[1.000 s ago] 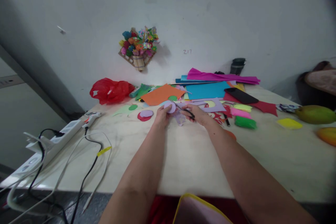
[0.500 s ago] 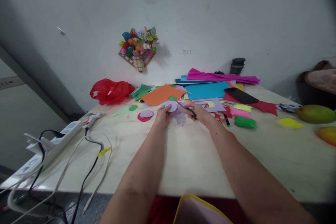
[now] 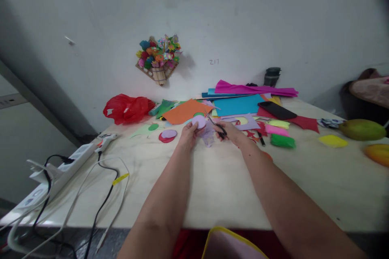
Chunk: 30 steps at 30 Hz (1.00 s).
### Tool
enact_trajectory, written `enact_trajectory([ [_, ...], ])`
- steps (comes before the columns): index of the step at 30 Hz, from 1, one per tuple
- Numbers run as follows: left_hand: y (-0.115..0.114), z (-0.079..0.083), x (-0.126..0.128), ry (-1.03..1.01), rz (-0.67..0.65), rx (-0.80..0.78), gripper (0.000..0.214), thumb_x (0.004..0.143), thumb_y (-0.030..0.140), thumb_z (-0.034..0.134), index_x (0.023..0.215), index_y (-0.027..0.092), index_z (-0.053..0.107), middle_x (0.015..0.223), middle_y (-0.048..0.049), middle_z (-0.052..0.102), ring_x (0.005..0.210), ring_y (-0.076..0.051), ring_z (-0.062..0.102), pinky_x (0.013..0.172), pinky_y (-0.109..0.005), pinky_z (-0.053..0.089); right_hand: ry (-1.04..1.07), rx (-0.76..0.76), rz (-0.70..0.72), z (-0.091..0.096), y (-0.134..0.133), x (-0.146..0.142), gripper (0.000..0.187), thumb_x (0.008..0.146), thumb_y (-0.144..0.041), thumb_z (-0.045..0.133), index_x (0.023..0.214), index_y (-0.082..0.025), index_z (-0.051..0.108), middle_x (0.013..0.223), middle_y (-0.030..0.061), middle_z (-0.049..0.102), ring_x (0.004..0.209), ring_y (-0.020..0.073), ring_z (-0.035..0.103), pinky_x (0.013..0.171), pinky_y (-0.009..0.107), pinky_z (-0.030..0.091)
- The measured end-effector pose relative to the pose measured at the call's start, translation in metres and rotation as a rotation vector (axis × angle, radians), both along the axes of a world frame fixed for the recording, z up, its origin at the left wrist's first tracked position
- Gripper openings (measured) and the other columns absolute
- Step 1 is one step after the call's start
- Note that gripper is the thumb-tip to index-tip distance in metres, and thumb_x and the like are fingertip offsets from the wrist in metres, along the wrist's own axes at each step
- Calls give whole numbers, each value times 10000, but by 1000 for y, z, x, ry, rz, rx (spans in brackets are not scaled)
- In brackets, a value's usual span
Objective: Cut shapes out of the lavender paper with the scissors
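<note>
My left hand (image 3: 189,134) pinches a round lilac paper piece (image 3: 199,122) above the table. My right hand (image 3: 231,132) grips black-handled scissors (image 3: 215,124), their blades pointing up-left at the lilac piece's edge. A lilac offcut (image 3: 208,139) hangs or lies just below, between the two hands. Both forearms reach out from the near table edge.
Coloured paper sheets (image 3: 237,103) and scraps pile at the back, with a black phone (image 3: 276,110), a red plastic bag (image 3: 127,107), a lilac-on-red disc (image 3: 168,135), green and pink clay pieces (image 3: 283,141). Power strips and cables (image 3: 67,161) lie left; mangoes (image 3: 361,129) right. A paper-flower basket (image 3: 159,57) hangs on the wall.
The scissors' blades have swung from lying across the lilac piece to pointing up beside it. The hands stay in place; the view has shifted slightly.
</note>
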<state>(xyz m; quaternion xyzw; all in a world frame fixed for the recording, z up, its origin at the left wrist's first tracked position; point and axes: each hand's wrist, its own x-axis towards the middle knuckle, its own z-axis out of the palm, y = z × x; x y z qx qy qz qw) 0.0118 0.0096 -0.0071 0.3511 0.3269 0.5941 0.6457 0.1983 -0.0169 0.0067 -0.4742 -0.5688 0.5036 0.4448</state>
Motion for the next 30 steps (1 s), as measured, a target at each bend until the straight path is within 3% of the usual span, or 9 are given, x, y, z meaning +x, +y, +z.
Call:
enact_trajectory([
  [8, 0, -1, -2, -1, 47, 9, 306, 742, 168, 868, 730, 140, 564, 697, -45, 706, 682, -185, 744, 660, -255, 589, -8, 17, -13, 3, -1, -7, 304, 702, -386, 814, 745, -181, 594, 477, -37, 597, 356, 83, 474, 352, 190, 314],
  [14, 3, 6, -1, 68, 153, 42, 228, 793, 262, 814, 745, 151, 621, 654, -42, 691, 691, -187, 730, 691, -266, 571, 48, 46, -80, -2, 4, -6, 333, 650, -306, 874, 761, -185, 584, 461, -52, 576, 367, 86, 477, 396, 190, 369],
  [18, 2, 20, -19, 452, 478, 31, 218, 815, 333, 755, 672, 204, 655, 649, -38, 674, 927, -263, 720, 787, -314, 551, 57, 54, -119, -6, 8, -5, 321, 662, -269, 874, 758, -193, 576, 468, -54, 573, 364, 89, 472, 392, 198, 375],
  [22, -4, 31, -46, 867, 839, 3, 177, 793, 318, 752, 653, 233, 685, 978, -118, 765, 1214, -364, 596, 991, -439, 460, 23, 58, -150, -9, 10, -6, 304, 664, -223, 869, 749, -192, 578, 458, -53, 578, 361, 86, 476, 391, 192, 382],
  [25, -8, 29, -61, 1010, 941, -65, 133, 776, 283, 736, 656, 247, 691, 1044, -138, 759, 1279, -390, 517, 1055, -500, 391, 7, 44, -159, -10, 11, -8, 306, 650, -195, 871, 733, -191, 577, 440, -55, 578, 342, 80, 463, 378, 188, 376],
  [28, -10, 25, -68, 1083, 1025, -225, 48, 786, 289, 714, 789, 244, 730, 1135, -172, 727, 1321, -415, 471, 1091, -558, 310, -7, 35, -186, -11, 14, -9, 318, 633, -189, 880, 721, -200, 574, 418, -71, 559, 334, 80, 458, 359, 184, 371],
  [30, -10, 23, -68, 1111, 1098, -281, 202, 769, 265, 733, 969, 240, 733, 1304, -186, 668, 1367, -417, 434, 1116, -571, 263, -8, 38, -212, -13, 16, -10, 324, 624, -178, 883, 718, -204, 574, 420, -78, 554, 350, 82, 475, 355, 179, 381],
])
